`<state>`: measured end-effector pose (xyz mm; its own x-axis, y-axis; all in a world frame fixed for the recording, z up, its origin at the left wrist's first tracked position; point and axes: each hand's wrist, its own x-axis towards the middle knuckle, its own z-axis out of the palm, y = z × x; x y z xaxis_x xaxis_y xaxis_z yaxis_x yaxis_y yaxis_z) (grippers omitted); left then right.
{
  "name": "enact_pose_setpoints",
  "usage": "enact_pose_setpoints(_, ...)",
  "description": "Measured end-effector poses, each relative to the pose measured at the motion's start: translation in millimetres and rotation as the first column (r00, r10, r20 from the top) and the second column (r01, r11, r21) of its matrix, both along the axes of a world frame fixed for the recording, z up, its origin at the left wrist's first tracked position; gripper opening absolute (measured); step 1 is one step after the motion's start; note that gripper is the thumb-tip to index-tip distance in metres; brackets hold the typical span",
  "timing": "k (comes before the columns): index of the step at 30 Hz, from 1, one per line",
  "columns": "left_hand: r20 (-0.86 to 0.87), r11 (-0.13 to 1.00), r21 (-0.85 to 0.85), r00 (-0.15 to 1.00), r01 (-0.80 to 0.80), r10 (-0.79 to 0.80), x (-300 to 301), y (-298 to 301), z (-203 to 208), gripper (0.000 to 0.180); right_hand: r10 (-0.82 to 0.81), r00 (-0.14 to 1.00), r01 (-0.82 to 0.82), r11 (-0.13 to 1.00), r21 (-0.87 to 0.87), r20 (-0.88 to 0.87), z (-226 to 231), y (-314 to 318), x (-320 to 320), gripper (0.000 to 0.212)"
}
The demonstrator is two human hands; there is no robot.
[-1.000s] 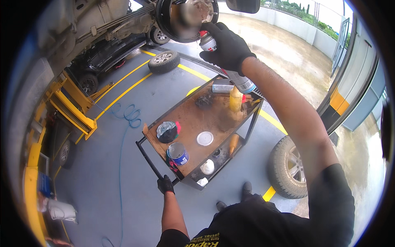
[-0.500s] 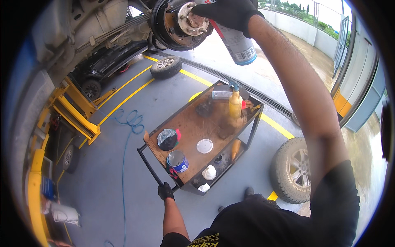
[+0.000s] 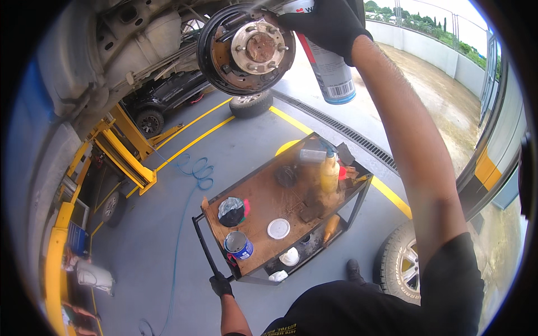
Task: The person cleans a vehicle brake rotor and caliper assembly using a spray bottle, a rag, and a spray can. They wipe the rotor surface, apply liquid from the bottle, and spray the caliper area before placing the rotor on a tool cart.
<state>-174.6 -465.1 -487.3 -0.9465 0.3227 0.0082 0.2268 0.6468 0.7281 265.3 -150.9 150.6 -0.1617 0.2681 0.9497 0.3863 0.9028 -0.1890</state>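
Observation:
My right hand [image 3: 328,22], in a black glove, is raised overhead and shut on a grey spray can with a blue bottom rim [image 3: 330,70], held just right of a rusty brake drum backplate with a wheel hub and studs [image 3: 246,49] under a lifted car. My left hand [image 3: 221,284], also in a black glove, grips the black handle [image 3: 203,249] of a wooden-topped tool cart [image 3: 263,204] down near my legs. On the cart stand a blue tin [image 3: 238,245], a white lid [image 3: 278,228], a yellow squeeze bottle [image 3: 329,173] and a dark round part [image 3: 232,211].
A loose wheel [image 3: 401,263] lies on the floor at my right foot, another tyre [image 3: 251,104] further off. A yellow lift arm [image 3: 126,157] and a blue coiled hose [image 3: 196,171] are to the left. A black car [image 3: 162,98] stands beyond. Yellow floor lines and a drain grate run past the cart.
My right hand has lifted the spray can higher and nearer the brake hub, which now looms larger in view. My left hand keeps its hold on the cart handle.

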Motion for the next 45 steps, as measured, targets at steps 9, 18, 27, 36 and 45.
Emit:
enact_pose_setpoints(9, 0.303, 0.902, 0.079, 0.872, -0.425, 0.384, 191.5, -15.2, -47.8, 0.065, 0.231, 0.972, -0.234, 0.971, -0.043, -0.051, -1.9, 77.0, 59.3, 0.065)
enact_pose_setpoints(18, 0.02, 0.889, 0.457, 0.998, 0.041, -0.057, 267.8, 130.3, 11.1, 0.076, 0.347, 0.938, -0.346, 0.937, -0.042, 0.007, -13.9, 137.2, 94.8, 0.069)
enact_pose_setpoints(27, 0.309, 0.889, 0.207, 0.89, -0.407, 0.336, 234.4, 159.7, -10.3, 0.074, 0.467, 0.884, -0.466, 0.883, -0.055, -0.009, -23.4, 162.9, 116.6, 0.069)
enact_pose_setpoints(36, 0.562, 0.776, 0.432, 0.81, -0.46, 0.167, 240.6, 158.8, -21.7, 0.043, 0.327, 0.943, -0.324, 0.945, -0.045, 0.063, -24.8, 155.1, 140.7, 0.066)
enact_pose_setpoints(45, 0.676, 0.713, 0.534, 0.736, -0.455, -0.036, 246.9, 159.8, -8.4, 0.06, 0.373, 0.917, -0.38, 0.925, 0.026, 0.146, -52.3, 170.4, 129.3, 0.059)
